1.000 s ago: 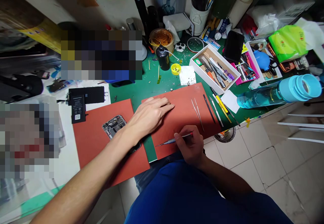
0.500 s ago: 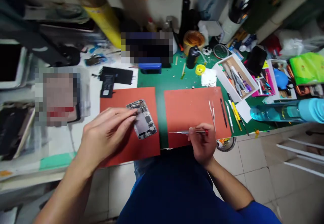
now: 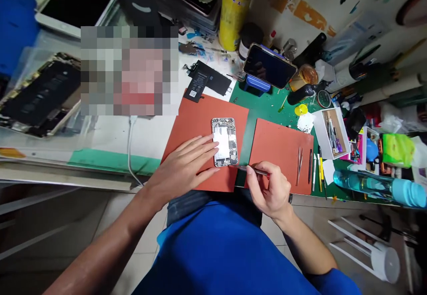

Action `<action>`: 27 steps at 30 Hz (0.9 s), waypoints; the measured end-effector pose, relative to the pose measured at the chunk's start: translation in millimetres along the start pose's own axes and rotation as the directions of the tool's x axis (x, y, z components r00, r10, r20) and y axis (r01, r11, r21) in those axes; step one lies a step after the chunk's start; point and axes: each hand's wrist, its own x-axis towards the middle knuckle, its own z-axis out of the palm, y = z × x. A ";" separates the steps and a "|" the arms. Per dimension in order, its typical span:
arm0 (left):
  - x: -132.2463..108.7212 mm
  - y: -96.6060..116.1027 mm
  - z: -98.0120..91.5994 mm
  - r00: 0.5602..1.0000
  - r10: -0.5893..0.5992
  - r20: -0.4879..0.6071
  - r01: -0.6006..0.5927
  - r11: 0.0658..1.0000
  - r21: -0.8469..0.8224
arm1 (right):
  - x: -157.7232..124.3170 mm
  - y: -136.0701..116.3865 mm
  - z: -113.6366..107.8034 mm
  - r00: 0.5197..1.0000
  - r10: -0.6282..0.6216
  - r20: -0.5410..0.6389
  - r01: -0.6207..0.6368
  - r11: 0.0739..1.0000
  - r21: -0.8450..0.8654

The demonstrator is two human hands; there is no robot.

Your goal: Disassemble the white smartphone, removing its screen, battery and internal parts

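Phone chassis (image 3: 224, 142) under left fingers (image 3: 208, 147), on red mat (image 3: 195, 119)

I am wearing a bright blue shirt (image 3: 210, 241), lighter blue showing at its left edge, its short right sleeve (image 3: 336, 282) ending mid-arm, and dark blue jeans (image 3: 185, 206).

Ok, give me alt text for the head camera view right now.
An opened phone lies on the left red mat; the left hand has its fingertips over the phone's left side, and the right hand holds a slim tool, tip by the phone's lower edge. Tweezers lie on the right red mat.
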 end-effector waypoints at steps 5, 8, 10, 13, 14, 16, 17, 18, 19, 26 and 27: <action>-4.5 1.8 1.5 1.000 -0.016 -0.008 0.017 1.000 0.008 | 2.0 -2.5 4.9 0.999 -0.035 0.028 0.036 0.999 -0.033; -4.0 2.5 1.4 1.000 -0.013 -0.025 0.014 1.000 0.007 | 3.7 -3.7 7.8 0.997 -0.069 0.042 0.071 0.995 -0.069; -3.5 2.4 1.7 0.999 -0.007 -0.037 0.007 1.000 0.002 | 5.1 -4.6 9.0 0.995 -0.087 0.048 0.091 0.992 -0.089; -3.8 1.6 2.4 0.999 -0.002 -0.041 0.003 1.000 0.007 | 6.7 -5.8 10.0 0.994 -0.096 0.055 0.102 0.989 -0.104; -4.0 1.4 2.6 0.999 0.000 -0.042 0.001 1.000 0.013 | 7.0 -6.1 10.2 0.994 -0.096 0.057 0.101 0.989 -0.105; -4.4 1.3 2.6 0.999 0.004 -0.042 -0.003 1.000 0.022 | 7.0 -6.3 10.8 0.994 -0.097 0.058 0.102 0.989 -0.106; -4.4 1.3 2.5 0.999 0.005 -0.045 -0.004 1.000 0.024 | 6.9 -6.3 11.0 0.994 -0.099 0.056 0.105 0.989 -0.107; -4.3 1.4 2.4 0.999 0.006 -0.048 -0.005 1.000 0.022 | 6.8 -6.3 11.3 0.993 -0.102 0.054 0.107 0.988 -0.110; -4.2 1.6 2.4 0.999 0.005 -0.052 -0.004 1.000 0.018 | 6.7 -6.2 11.5 0.993 -0.103 0.053 0.108 0.988 -0.114; -4.4 0.5 3.8 0.998 -0.002 -0.055 0.002 1.000 -0.011 | 14.4 -8.6 10.1 0.977 -0.162 0.142 0.180 0.975 -0.128; -4.7 0.1 4.1 0.998 0.002 -0.057 -0.002 1.000 -0.007 | 17.2 -9.6 9.0 0.969 -0.182 0.165 0.203 0.972 -0.121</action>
